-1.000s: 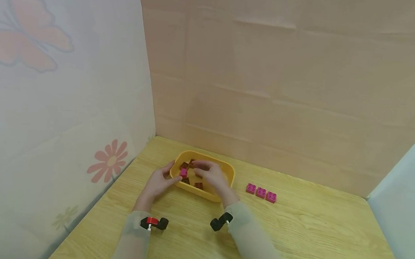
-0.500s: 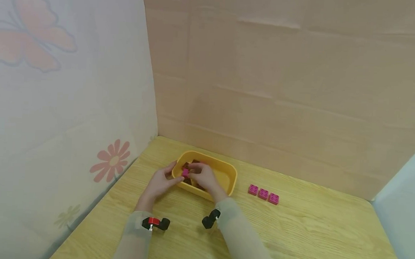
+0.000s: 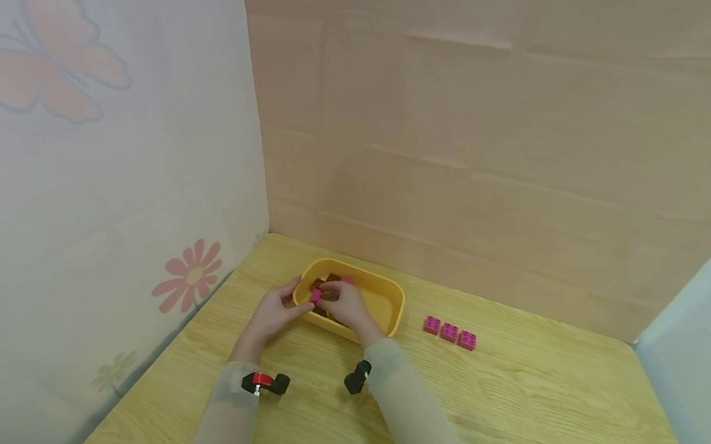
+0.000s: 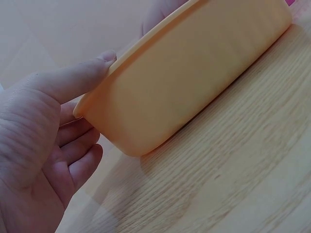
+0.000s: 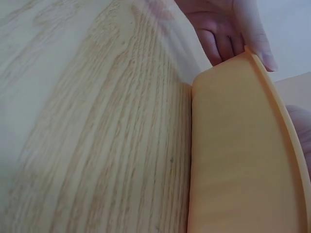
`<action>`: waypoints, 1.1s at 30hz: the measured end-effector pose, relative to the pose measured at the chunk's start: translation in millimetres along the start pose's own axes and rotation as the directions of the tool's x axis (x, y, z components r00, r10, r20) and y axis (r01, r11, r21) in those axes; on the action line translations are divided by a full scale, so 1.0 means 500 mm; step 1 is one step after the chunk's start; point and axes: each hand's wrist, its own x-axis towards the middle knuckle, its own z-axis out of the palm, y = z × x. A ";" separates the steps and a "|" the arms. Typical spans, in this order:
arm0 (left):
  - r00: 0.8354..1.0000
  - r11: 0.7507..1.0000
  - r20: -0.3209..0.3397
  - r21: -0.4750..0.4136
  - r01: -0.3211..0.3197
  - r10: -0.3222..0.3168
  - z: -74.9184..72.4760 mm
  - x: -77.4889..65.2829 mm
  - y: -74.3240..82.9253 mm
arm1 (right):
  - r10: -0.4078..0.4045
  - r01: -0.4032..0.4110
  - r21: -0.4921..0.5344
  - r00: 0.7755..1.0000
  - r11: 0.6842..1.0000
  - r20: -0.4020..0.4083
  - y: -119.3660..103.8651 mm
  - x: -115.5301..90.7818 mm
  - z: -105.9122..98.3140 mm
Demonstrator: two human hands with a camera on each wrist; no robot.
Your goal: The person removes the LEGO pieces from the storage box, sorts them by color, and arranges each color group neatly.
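A yellow plastic bin (image 3: 383,277) stands on the table with toy building bricks inside. My left hand (image 3: 272,315) grips its left end; in the left wrist view the thumb lies on the rim and the fingers curl round the outside. My right hand (image 3: 351,310) reaches into the bin's left part, pinching a pink toy brick (image 3: 316,296) between thumb and fingers. Dark brown bricks (image 3: 334,277) lie around it, partly covered by the hand. Another pink piece shows behind the right hand. The bin wall hides most of the right hand in the right wrist view.
Three pink bricks (image 3: 449,331) sit in a row on the wooden table (image 3: 533,392), right of the bin. A tan covering (image 3: 455,153) rises behind the table. A white wall with printed flowers and a butterfly (image 3: 69,53) borders the left side.
My right hand has moved left inside the bin and closed its fingertips on the pink brick. A pink piece behind that hand has come into sight. The left hand keeps its grip.
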 end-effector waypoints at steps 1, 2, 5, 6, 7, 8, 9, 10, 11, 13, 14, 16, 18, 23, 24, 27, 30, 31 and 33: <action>1.000 1.000 0.000 0.000 0.001 -0.001 0.000 0.000 0.000 | 0.000 0.000 -0.012 1.000 1.000 0.000 0.001 0.001 0.001; 1.000 1.000 -0.001 -0.002 0.003 -0.003 0.000 -0.001 0.000 | 0.001 -0.001 -0.026 1.000 1.000 -0.002 0.002 0.002 0.002; 1.000 1.000 -0.001 -0.009 0.009 -0.009 0.001 -0.001 0.001 | 0.006 -0.006 -0.056 1.000 0.998 -0.003 0.002 0.004 0.004; 1.000 1.000 -0.002 -0.010 0.012 -0.012 0.001 -0.001 0.001 | 0.000 -0.001 -0.063 1.000 0.998 -0.005 0.003 0.005 0.005; 1.000 1.000 -0.003 -0.009 0.012 -0.012 0.001 -0.001 0.001 | 0.000 0.000 -0.066 1.000 0.998 -0.006 0.003 0.005 0.005; 1.000 1.000 -0.004 -0.009 0.012 -0.012 0.001 -0.001 0.000 | -0.001 0.000 -0.068 1.000 0.998 -0.006 0.003 0.005 0.005; 1.000 1.000 -0.003 -0.008 0.013 -0.013 0.001 0.000 0.000 | -0.002 0.002 -0.072 1.000 0.997 -0.006 0.003 0.005 0.005; 1.000 1.000 -0.001 -0.007 0.011 -0.011 0.001 0.000 0.000 | -0.003 0.003 -0.076 1.000 0.997 -0.006 0.003 0.005 0.006; 1.000 1.000 0.000 -0.005 0.009 -0.009 0.001 0.000 0.000 | -0.003 0.003 -0.082 1.000 0.997 -0.007 0.003 0.006 0.006; 1.000 1.000 0.001 -0.009 0.007 -0.007 0.000 0.000 -0.001 | -0.005 0.004 -0.097 1.000 0.995 -0.004 0.001 0.005 0.006; 1.000 1.000 0.002 -0.010 0.004 -0.004 0.000 0.000 -0.001 | -0.008 0.007 -0.105 1.000 0.994 -0.004 0.001 0.005 0.006; 1.000 1.000 0.003 -0.008 -0.002 0.002 0.000 -0.001 0.000 | -0.011 0.011 -0.115 1.000 0.993 0.000 -0.002 0.004 0.006; 1.000 1.000 0.002 -0.013 -0.008 0.008 -0.001 -0.001 0.000 | -0.014 0.015 -0.119 1.000 0.993 0.004 -0.004 0.003 0.005; 1.000 1.000 0.000 -0.003 -0.003 0.003 0.000 -0.001 0.000 | -0.014 0.015 -0.111 1.000 0.994 0.011 -0.010 0.003 0.004; 1.000 1.000 -0.001 0.002 0.001 -0.001 0.000 -0.001 0.000 | -0.017 0.018 -0.113 1.000 0.993 0.010 -0.010 0.003 0.004; 1.000 1.000 -0.003 0.015 0.006 -0.006 0.001 0.000 0.000 | -0.024 0.025 -0.125 1.000 0.992 0.002 -0.011 0.003 0.004; 1.000 1.000 -0.002 0.006 0.011 -0.011 0.000 -0.001 0.001 | -0.024 0.023 -0.139 1.000 0.990 -0.004 -0.012 0.003 0.004; 1.000 1.000 0.000 0.003 0.010 -0.010 -0.001 -0.002 0.001 | -0.021 0.020 -0.143 1.000 0.990 -0.004 -0.011 0.003 0.005; 1.000 1.000 0.001 -0.008 0.017 -0.017 -0.001 -0.002 0.003 | -0.021 0.020 -0.154 1.000 0.988 -0.006 -0.011 0.004 0.006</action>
